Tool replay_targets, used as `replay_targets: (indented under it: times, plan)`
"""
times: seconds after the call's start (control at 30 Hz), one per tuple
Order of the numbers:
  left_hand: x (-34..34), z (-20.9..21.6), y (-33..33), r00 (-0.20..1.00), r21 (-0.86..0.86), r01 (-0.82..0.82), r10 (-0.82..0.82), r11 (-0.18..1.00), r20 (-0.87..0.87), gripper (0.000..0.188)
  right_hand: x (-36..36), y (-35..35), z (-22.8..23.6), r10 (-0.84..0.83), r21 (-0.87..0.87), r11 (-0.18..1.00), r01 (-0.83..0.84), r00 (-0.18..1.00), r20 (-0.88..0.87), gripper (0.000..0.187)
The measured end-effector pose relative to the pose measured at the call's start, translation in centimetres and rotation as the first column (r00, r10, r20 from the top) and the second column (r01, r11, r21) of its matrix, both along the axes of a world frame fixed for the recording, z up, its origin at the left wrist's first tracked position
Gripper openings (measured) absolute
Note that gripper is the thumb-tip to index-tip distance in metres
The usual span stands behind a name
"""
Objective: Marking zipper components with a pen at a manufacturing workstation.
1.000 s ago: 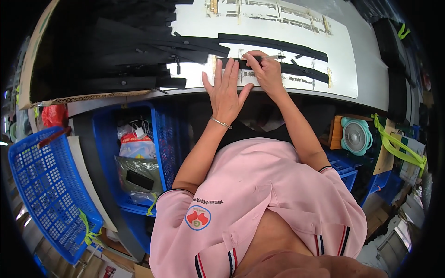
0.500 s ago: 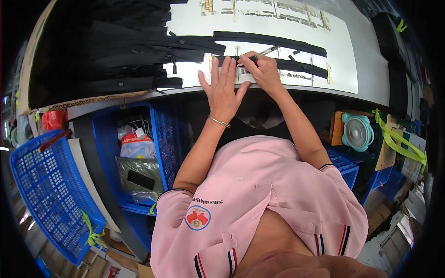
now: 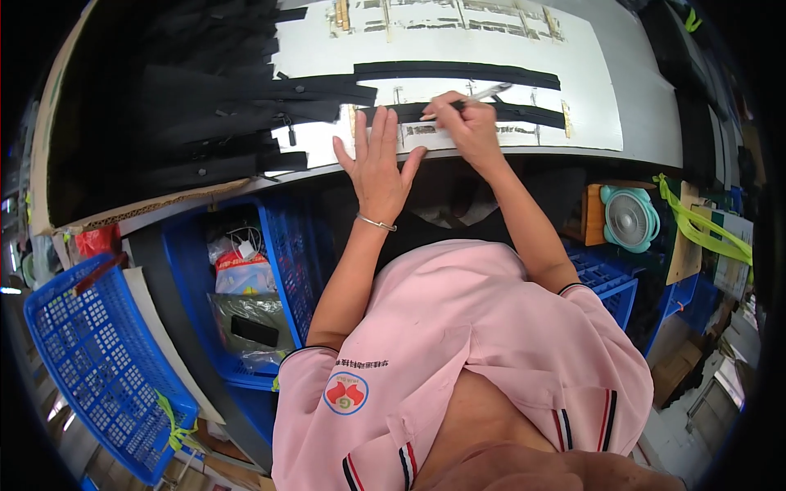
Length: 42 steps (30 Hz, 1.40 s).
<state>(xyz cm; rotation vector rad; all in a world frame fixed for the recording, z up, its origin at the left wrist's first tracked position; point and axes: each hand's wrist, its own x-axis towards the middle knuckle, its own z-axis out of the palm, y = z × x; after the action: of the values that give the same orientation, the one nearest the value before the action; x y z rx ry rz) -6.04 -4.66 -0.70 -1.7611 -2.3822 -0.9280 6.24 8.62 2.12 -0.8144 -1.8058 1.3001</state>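
My left hand (image 3: 378, 168) lies flat with fingers spread, its fingertips on the left end of a long black zipper (image 3: 528, 114). That zipper runs left to right across a white board (image 3: 591, 82) with dark marks on it. In my right hand (image 3: 471, 131) a slim pen (image 3: 493, 91) is gripped, tilted up to the right, with its tip end at the zipper just right of my left fingers. Farther back on the board, a second black zipper (image 3: 458, 73) lies roughly parallel. Part of the nearer zipper is hidden by my hands.
A heap of black zippers (image 3: 221, 98) fills the table's left side, beside a cardboard edge (image 3: 155, 209). Below the table are blue baskets (image 3: 106, 360), one with bags and a black phone (image 3: 254, 330). A small teal fan (image 3: 629, 218) stands at right.
My right hand with the pen has moved right along the nearer zipper, widening the gap to my left hand. The left hand stays on the zipper; the whole view has shifted slightly.
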Motion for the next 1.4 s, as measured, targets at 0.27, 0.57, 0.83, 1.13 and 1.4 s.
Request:
replay_targets:
  times: [0.27,0.57,0.83,1.13,1.4]
  plan:
    - [0.0,-0.1,-0.1,0.999,-0.022,0.004,-0.005,1.0,-0.043,0.07,5.1,2.9,-1.2,-0.312,0.202,0.937,0.285,0.942,0.12,0.021]
    - [0.0,0.0,-0.1,0.999,-0.043,0.006,-0.008,0.999,-0.048,0.07,5.0,2.9,-1.7,-0.322,0.254,0.924,0.286,0.94,0.114,0.02]
    - [3.1,2.2,3.0,0.99,0.139,0.128,-0.136,0.982,0.049,0.051,5.1,2.9,-1.5,-0.334,0.285,0.917,0.278,0.927,0.171,0.017]
    - [5.1,0.8,8.0,0.969,0.26,0.117,-0.167,0.959,0.182,0.013,5.2,2.9,-1.9,-0.311,0.253,0.928,0.275,0.943,0.115,0.018]
    - [5.1,0.9,8.2,0.965,0.31,0.111,-0.177,0.944,0.194,0.011,5.8,3.0,-2.2,-0.21,0.217,0.958,0.189,0.975,0.074,0.019]
